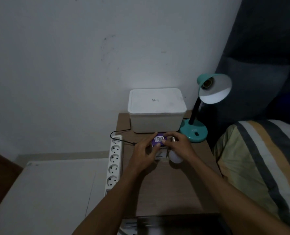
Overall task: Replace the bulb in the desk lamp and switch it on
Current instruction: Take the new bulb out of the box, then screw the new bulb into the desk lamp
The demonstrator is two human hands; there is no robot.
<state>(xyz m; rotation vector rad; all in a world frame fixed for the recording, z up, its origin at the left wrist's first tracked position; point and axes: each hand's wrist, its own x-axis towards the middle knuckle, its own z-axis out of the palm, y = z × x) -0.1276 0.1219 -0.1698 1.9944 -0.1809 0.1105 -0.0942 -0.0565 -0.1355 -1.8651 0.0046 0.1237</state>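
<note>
- Beside the lamp base (193, 132), on its near-left side, a white bulb (175, 157) lies on the table (166, 189); its screw cap points toward the base.
- Right hand (178, 144) rests over the bulb, fingers (164, 141) also pinching the purple carton (158, 141). Cannot tell whether the bulb itself is gripped.
- Left hand (145, 154) closed on the carton's near-left side, holding it.
- Lamp socket (207, 82) inside the teal shade (214, 88) looks empty; lamp dark.
- Judgement: old bulb appears out. Whether the lying bulb is old or new, cannot tell. Left: fit the new bulb, press the switch (196, 133) on the base.
- White lidded box (157, 110) stands just left of the base, close to the gooseneck; may crowd the reach to the shade.
- Power strip (114, 161) lies well left of the base at the table edge, a black cord (122, 140) leading to it.
- Striped pillow (259, 167) sits right of the base.
</note>
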